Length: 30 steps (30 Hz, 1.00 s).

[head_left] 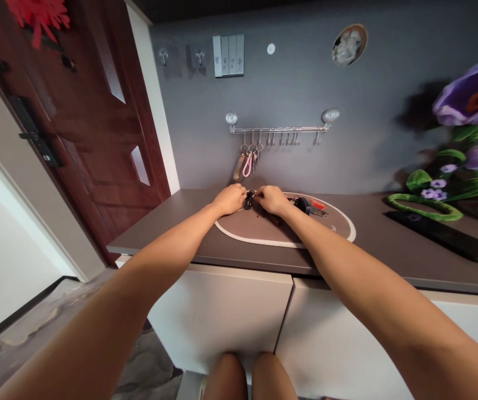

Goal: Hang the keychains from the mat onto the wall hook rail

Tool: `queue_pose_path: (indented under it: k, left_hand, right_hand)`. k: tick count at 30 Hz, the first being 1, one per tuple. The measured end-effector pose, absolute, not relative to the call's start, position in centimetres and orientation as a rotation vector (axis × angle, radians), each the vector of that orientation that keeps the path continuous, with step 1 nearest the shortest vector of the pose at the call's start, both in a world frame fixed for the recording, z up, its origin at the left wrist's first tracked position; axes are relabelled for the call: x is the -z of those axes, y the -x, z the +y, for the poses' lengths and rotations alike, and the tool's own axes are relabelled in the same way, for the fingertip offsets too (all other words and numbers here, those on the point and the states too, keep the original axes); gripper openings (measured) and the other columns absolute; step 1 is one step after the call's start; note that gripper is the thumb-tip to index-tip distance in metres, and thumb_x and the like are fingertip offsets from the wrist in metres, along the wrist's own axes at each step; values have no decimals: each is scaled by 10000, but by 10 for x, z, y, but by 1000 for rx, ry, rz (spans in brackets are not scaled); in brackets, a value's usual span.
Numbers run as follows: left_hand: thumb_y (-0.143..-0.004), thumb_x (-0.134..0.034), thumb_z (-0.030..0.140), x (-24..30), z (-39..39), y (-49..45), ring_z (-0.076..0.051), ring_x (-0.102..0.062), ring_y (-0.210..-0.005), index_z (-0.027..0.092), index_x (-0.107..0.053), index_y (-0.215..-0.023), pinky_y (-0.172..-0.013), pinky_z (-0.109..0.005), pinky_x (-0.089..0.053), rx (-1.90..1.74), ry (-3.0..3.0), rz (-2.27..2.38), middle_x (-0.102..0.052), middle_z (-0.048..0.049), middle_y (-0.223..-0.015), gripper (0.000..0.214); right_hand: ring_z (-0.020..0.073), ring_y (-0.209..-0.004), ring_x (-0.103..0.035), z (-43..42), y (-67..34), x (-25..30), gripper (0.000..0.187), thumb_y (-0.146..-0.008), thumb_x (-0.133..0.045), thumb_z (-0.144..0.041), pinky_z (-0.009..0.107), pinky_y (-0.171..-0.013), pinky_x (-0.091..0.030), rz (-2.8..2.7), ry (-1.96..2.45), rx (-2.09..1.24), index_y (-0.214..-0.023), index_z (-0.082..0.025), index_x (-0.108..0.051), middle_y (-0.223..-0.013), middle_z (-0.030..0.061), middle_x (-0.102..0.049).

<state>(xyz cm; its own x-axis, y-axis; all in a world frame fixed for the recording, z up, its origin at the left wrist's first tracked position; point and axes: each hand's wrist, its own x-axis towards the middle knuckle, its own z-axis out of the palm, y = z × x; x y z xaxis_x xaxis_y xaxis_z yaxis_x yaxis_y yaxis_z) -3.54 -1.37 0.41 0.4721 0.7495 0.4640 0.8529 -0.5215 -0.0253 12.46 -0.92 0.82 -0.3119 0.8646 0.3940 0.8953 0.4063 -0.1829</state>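
Observation:
My left hand (230, 199) is closed around one side of a small bunch of dark keys (248, 201), low over an oval mat. Facing it, my right hand (271, 199) has its fingers pinched together at the other side of the bunch; its fingertips are partly hidden. Below my right hand a dark reddish-brown item (274, 219) lies on the brown mat (255, 232), mostly covered. To the right, another set of keys (317, 210) with a black fob (303, 205) and an orange-red tag (316, 203) rests on the mat.
On the wall, a clear hook rail (280, 130) holds several key rings, one with a pink loop (247, 165). A long black object (443, 236) and purple flowers (472, 100) occupy the right of the counter (372, 250). A dark red door (93, 111) stands left.

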Motion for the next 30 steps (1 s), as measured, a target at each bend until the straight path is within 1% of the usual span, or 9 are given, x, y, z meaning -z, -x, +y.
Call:
queue_pose_path:
  k: [9,15,23,30]
  left_hand:
    - [-845,-333,218,-12,-19,37,-184,-519,-873,156,-552,-836,-780,-298,-401,926,2351,-1380,-552,-75,-911,228]
    - [-846,-339,223,-14,-19,37,-180,-516,-837,163,-540,-818,-758,-294,-404,1079,2277,-1359,-553,-65,-871,211]
    - [-846,-350,231,-15,-20,37,-175,-511,-810,168,-540,-793,-741,-286,-401,1157,2275,-1310,-551,-58,-838,207]
    - [-841,-360,231,-15,-18,38,-173,-509,-821,171,-542,-780,-756,-284,-395,1230,2298,-1291,-560,-54,-835,202]
  right_hand:
    - [178,-757,-590,-19,-120,-14,168,-758,-532,-243,248,-659,-386,-2152,1378,110,-851,-163,-648,-833,84,-665]
    - [160,-739,-560,-17,-117,-14,204,-744,-575,-291,261,-679,-395,-1972,1242,76,-892,-155,-607,-831,73,-636]
    - [150,-743,-521,-16,-118,-15,80,-748,-554,-231,269,-718,-388,-1897,1148,106,-757,-164,-596,-777,48,-598]
    - [145,-735,-502,-15,-119,-15,89,-758,-505,-182,264,-722,-380,-1902,1117,100,-771,-163,-591,-768,45,-580]
